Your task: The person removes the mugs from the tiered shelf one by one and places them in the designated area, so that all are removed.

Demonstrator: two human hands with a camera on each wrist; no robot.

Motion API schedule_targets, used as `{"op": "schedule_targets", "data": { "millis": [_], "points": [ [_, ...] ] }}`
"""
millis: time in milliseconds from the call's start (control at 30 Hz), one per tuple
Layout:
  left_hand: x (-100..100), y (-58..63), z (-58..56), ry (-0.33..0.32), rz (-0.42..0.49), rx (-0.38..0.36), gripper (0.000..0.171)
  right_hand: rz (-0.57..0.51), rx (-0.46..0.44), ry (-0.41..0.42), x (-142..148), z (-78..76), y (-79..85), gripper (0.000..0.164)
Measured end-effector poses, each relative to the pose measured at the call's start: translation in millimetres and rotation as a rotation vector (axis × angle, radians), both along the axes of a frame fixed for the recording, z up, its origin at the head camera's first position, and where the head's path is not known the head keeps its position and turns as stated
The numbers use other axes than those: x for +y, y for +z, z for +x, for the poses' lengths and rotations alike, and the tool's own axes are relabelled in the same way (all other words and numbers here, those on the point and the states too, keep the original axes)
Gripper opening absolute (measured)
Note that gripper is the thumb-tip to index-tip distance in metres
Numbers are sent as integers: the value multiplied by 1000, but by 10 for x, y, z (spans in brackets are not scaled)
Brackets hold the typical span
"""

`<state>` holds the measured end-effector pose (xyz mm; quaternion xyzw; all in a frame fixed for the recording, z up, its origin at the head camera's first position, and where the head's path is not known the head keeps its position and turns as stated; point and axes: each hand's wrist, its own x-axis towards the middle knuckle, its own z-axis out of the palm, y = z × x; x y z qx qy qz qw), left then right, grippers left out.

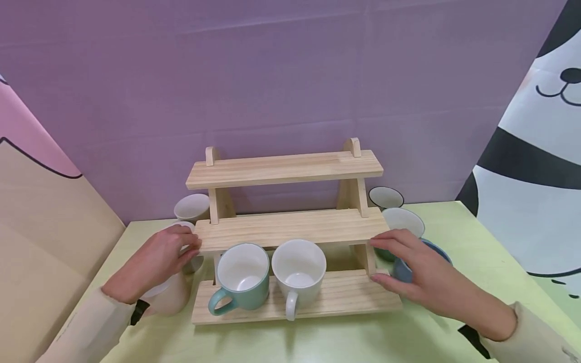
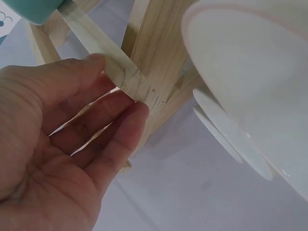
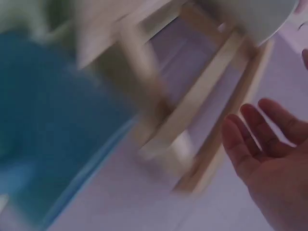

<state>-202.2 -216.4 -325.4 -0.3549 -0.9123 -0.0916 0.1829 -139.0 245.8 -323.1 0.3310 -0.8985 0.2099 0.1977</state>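
Note:
A three-tier wooden display rack (image 1: 292, 229) stands mid-table in the head view. On its lowest tier sit a teal mug (image 1: 255, 296) and a white mug (image 1: 305, 288), handles toward me. My left hand (image 1: 165, 254) grips the left end of the middle tier; in the left wrist view, thumb and fingers (image 2: 137, 118) lie on either side of the board. At the right end of that tier is my right hand (image 1: 424, 275), fingers extended and thumb lower down. The blurred right wrist view shows those fingers (image 3: 236, 139) spread beside the rack, holding nothing.
Left of the rack are several pale cups, including a white one (image 1: 191, 205) at the back and a pale mug (image 1: 172, 297) below my forearm. To the right stand a black-rimmed cup (image 1: 386, 196), a white-lined mug (image 1: 404, 222) and a blue mug (image 1: 403, 272). A purple backdrop (image 1: 290, 85) rises behind.

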Motion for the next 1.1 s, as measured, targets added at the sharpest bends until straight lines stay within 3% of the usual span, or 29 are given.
{"op": "schedule_targets", "data": {
  "millis": [133,267,433,600,867,1100],
  "points": [
    [-3,-3,-7,-2,1,-2,17,57,-65,-22,-354,8,71,53],
    [3,-3,-9,4,-4,-7,16,99,-157,-58,-677,-21,93,68],
    [0,-2,-18,6,-3,0,16,115,-184,-99,-1029,-94,42,81],
    [-10,-11,-23,12,-8,-9,15,102,-178,-146,-1260,-155,8,81],
    [-6,-23,-18,21,-8,-6,14,15,-169,-141,-1331,-166,-54,68],
    [-6,-15,-7,11,-1,3,13,-28,-177,-110,-1112,-53,2,75]
  ]
}}
